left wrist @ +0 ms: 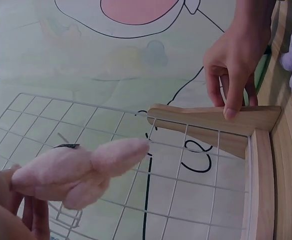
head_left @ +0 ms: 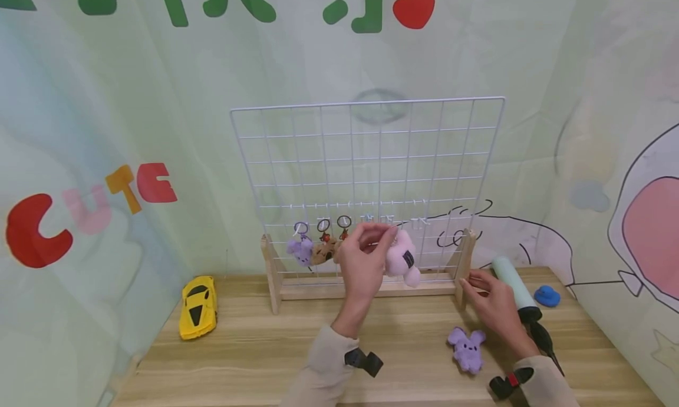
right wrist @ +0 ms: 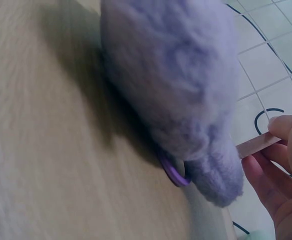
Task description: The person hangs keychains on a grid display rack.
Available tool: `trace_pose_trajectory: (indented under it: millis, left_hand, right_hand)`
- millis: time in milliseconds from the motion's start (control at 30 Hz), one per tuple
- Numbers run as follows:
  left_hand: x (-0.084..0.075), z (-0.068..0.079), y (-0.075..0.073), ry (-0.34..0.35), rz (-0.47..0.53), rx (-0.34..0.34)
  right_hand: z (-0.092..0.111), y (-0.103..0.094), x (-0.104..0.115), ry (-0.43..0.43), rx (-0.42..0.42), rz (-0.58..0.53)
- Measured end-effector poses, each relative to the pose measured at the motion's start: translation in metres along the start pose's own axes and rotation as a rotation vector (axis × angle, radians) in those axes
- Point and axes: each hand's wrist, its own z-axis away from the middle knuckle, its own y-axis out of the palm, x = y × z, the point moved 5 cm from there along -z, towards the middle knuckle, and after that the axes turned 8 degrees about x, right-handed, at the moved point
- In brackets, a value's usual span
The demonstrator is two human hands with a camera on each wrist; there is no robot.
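My left hand [head_left: 363, 265] is raised before the white wire grid [head_left: 366, 159] and pinches a pink plush keychain [head_left: 402, 257]; its ring end is hidden by my fingers. In the left wrist view the pink plush [left wrist: 80, 170] stretches out from those fingers, in front of the wires. At the rack's right end, my right hand [head_left: 495, 304] grips the wooden foot [head_left: 464, 265] between thumb and fingers. On the table near that hand lies a purple plush keychain [head_left: 468, 349], whose purple ring [right wrist: 173, 172] shows in the right wrist view.
A purple plush [head_left: 300, 249] and brown plush keychains [head_left: 322, 252] hang on the grid's left side, beside several small hooks [head_left: 419, 221]. A yellow toy car [head_left: 198, 308] is at the table's left. To the right are a pale green cylinder [head_left: 514, 286] and a blue toy duck [head_left: 547, 296].
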Motion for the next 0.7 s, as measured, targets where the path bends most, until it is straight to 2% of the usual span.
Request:
trace_pose_trajectory:
  millis: [133, 233, 500, 700]
  left_hand:
    - [0.002, -0.002, 0.004, 0.01, 0.076, -0.093]
    - [0.003, -0.003, 0.007, 0.019, 0.125, -0.131]
    - [0.005, -0.006, 0.011, 0.04, 0.138, -0.136]
    - [0.008, -0.006, 0.013, 0.038, 0.087, -0.126]
  right_hand:
    - [0.0, 0.0, -0.001, -0.002, -0.003, 0.003]
    - [0.0, 0.0, -0.002, -0.003, -0.004, 0.004]
    - [0.0, 0.001, -0.003, 0.0, 0.004, 0.016]
    - [0.0, 0.0, -0.001, 0.008, 0.011, 0.013]
